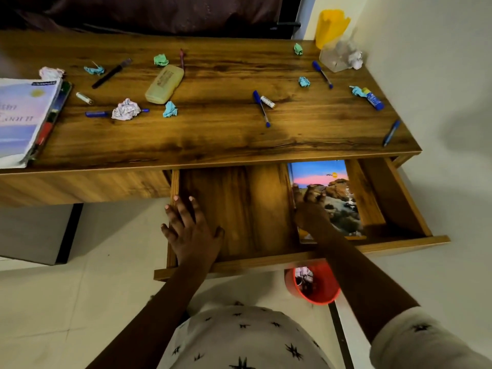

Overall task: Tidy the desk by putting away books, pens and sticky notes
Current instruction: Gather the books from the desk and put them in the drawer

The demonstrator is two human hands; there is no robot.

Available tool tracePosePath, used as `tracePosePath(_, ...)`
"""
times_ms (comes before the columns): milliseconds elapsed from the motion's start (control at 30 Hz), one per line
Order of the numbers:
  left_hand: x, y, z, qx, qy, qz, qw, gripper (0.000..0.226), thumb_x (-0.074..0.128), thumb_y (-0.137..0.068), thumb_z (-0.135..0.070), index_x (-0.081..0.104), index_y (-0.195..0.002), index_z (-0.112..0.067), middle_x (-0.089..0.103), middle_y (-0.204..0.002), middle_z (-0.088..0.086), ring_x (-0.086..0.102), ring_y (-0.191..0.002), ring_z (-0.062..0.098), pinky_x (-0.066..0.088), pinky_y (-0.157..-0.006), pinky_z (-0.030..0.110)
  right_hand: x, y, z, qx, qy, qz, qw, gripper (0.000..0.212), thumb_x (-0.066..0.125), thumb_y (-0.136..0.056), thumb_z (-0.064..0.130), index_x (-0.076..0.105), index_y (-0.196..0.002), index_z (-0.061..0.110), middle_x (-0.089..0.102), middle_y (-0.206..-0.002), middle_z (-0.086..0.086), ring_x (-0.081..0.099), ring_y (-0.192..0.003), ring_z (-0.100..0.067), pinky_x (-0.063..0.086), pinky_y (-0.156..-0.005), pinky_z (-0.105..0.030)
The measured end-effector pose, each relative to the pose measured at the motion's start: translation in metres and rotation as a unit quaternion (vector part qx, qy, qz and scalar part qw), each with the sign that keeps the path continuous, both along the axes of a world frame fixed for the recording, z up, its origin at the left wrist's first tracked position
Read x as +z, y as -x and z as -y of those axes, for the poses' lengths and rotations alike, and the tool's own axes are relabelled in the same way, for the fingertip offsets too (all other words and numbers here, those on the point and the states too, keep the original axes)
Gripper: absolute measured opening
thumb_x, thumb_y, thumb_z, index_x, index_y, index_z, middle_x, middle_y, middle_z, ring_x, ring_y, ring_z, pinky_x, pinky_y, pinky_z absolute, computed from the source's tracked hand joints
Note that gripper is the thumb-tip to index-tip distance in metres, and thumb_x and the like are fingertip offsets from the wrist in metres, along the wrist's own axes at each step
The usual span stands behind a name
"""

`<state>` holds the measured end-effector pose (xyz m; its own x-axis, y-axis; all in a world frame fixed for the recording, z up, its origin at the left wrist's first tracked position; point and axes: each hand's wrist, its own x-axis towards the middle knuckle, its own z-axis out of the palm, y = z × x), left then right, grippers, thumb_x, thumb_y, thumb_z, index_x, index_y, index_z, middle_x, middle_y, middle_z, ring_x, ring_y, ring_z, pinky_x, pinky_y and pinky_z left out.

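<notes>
The desk drawer (pixel 239 209) stands pulled out. Inside it on the right lies a book with a sunset-and-rocks cover (pixel 340 198). My right hand (pixel 310 206) rests on that book with its fingers bent over the cover. My left hand (pixel 190 230) lies flat, fingers spread, over the drawer's left edge. A stack of books (pixel 24 115) sits at the left end of the wooden desk top (pixel 213 137). Several blue pens, one near the middle (pixel 261 107), and crumpled sticky notes, one of them teal (pixel 169 110), are scattered over the top.
A yellow case (pixel 164 84), a black marker (pixel 111 73), two batteries, a glue stick (pixel 374 99) and a clear jar (pixel 338 57) with a yellow container (pixel 331 26) are on the desk. A red bin (pixel 314 284) with paper stands on the floor under the drawer.
</notes>
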<state>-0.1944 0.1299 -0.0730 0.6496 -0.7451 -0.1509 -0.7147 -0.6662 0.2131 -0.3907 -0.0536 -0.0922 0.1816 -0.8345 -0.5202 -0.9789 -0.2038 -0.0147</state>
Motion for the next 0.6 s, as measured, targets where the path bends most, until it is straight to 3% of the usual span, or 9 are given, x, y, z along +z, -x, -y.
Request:
tracePosePath(100,-0.001,0.0,0.0,0.003,-0.002,-0.004,1.0,0.098,0.05,-0.082,-0.06,-0.004,-0.151,-0.015,-0.012,-0.157,0.018,-0.012,-0.143,0.041,0.009,-0.112,0.059,-0.006,0.039,0.021,0.022,0.005,-0.016,1.0,0.079,0.041,-0.089,0.042,-0.015,-0.145,0.037,-0.013,-0.155,-0.022,-0.012,-0.139,-0.052,0.014,-0.106,-0.071)
tracePosePath(233,0.0,0.001,0.0,-0.001,-0.004,-0.007,1.0,0.098,0.049,-0.082,-0.06,-0.004,-0.151,-0.015,-0.014,-0.156,0.018,-0.015,-0.142,0.041,0.006,-0.112,0.06,-0.032,0.088,0.049,0.042,0.019,-0.041,0.998,0.068,0.013,-0.084,0.064,-0.029,-0.135,0.048,-0.013,-0.158,-0.01,-0.014,-0.141,-0.044,0.009,-0.106,-0.072)
tracePosePath(400,0.002,0.0,-0.001,-0.005,-0.016,-0.026,1.0,0.098,0.048,-0.083,-0.061,-0.006,-0.151,-0.016,-0.019,-0.156,0.017,-0.018,-0.142,0.041,0.005,-0.113,0.059,0.015,0.063,0.02,-0.007,-0.001,-0.009,1.0,0.073,0.036,-0.096,0.046,-0.018,-0.144,0.04,-0.023,-0.156,-0.007,-0.02,-0.141,-0.039,0.001,-0.109,-0.069)
tracePosePath(500,0.007,-0.003,-0.002,-0.013,-0.018,-0.063,0.998,0.097,0.048,-0.084,-0.061,-0.008,-0.15,-0.019,-0.024,-0.155,0.014,-0.023,-0.141,0.038,0.0,-0.113,0.057,0.027,0.038,-0.003,0.014,0.034,0.005,0.999,0.081,0.05,-0.091,0.039,-0.004,-0.15,0.028,-0.01,-0.158,-0.01,-0.003,-0.145,-0.037,0.004,-0.112,-0.065)
tracePosePath(567,0.014,-0.008,-0.004,-0.013,-0.004,-0.113,0.994,0.094,0.049,-0.085,-0.059,-0.007,-0.15,-0.021,-0.023,-0.156,0.01,-0.023,-0.142,0.034,-0.002,-0.114,0.055,0.04,0.009,-0.028,0.035,0.097,0.069,0.992,0.066,0.049,-0.091,0.035,0.019,-0.148,0.021,0.021,-0.154,-0.014,0.025,-0.14,-0.034,0.022,-0.112,-0.057)
tracePosePath(600,0.019,-0.013,-0.004,-0.009,0.011,-0.14,0.99,0.092,0.049,-0.086,-0.058,-0.006,-0.151,-0.023,-0.02,-0.157,0.007,-0.02,-0.143,0.031,-0.002,-0.115,0.055,0.05,-0.011,-0.039,0.047,0.131,0.114,0.984,0.051,0.045,-0.093,0.033,0.033,-0.141,0.019,0.044,-0.142,-0.014,0.044,-0.128,-0.032,0.036,-0.106,-0.049)
